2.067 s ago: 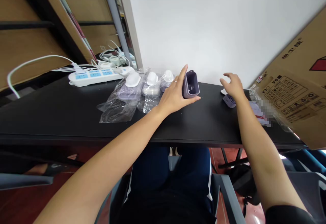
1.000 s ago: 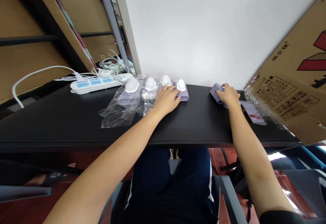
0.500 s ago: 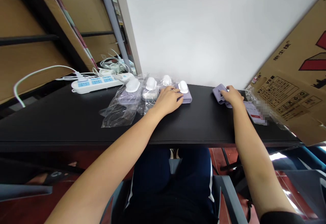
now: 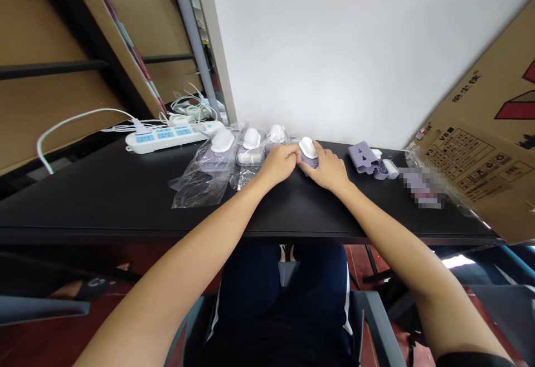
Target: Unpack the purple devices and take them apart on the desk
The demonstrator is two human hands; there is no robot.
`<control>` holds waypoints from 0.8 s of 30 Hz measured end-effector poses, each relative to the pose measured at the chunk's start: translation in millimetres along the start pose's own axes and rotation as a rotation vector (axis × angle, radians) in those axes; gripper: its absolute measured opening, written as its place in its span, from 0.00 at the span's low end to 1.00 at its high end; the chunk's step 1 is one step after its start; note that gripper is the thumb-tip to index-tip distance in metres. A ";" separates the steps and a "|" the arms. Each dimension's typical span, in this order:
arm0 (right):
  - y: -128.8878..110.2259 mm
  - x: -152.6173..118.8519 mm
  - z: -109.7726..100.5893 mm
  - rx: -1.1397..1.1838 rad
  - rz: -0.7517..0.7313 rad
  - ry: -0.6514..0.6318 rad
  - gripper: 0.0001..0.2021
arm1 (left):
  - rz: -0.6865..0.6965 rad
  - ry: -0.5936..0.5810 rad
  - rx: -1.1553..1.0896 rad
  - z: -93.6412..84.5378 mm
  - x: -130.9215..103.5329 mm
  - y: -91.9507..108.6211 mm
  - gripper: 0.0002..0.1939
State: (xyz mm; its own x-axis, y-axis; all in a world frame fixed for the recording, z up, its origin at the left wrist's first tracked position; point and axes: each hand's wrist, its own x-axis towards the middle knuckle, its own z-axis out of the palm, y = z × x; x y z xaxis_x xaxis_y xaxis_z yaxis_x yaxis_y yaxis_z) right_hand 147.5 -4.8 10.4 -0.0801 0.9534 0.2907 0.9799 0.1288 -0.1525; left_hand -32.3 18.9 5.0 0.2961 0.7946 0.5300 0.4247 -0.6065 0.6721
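In the head view, a small purple box with a white rounded cap [image 4: 308, 147] is held on the black table [image 4: 334, 211] between the curled fingers of the left hand [image 4: 279, 164] and the bent fingers of the right hand [image 4: 328, 167]. Three similar white-capped purple packs in clear plastic [image 4: 217, 152] are lined up beside the left hand, near a white power strip with blue sockets [image 4: 167, 136].

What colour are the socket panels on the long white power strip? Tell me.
The socket panels are light blue; the head view shows them best.
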 end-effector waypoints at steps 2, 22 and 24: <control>-0.6 -2.3 4.6 0.002 0.023 -0.044 0.46 | -0.044 0.031 0.044 -0.2 0.6 -2.2 0.13; 13.2 -13.6 -4.6 0.607 -0.361 0.156 0.33 | -0.403 0.011 -0.964 -11.4 3.4 19.5 0.32; 26.8 -2.8 -6.5 0.793 -0.166 0.202 0.32 | -0.453 -0.163 -0.952 -12.1 0.4 19.2 0.32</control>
State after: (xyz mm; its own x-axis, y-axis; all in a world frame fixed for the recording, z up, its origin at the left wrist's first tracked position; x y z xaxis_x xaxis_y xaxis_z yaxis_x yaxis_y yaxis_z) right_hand 175.1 -5.9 11.6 -0.1042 0.8476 0.5203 0.5332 0.4892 -0.6902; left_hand -34.4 7.2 24.3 0.4190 0.9024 0.1009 -0.2982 0.0318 0.9540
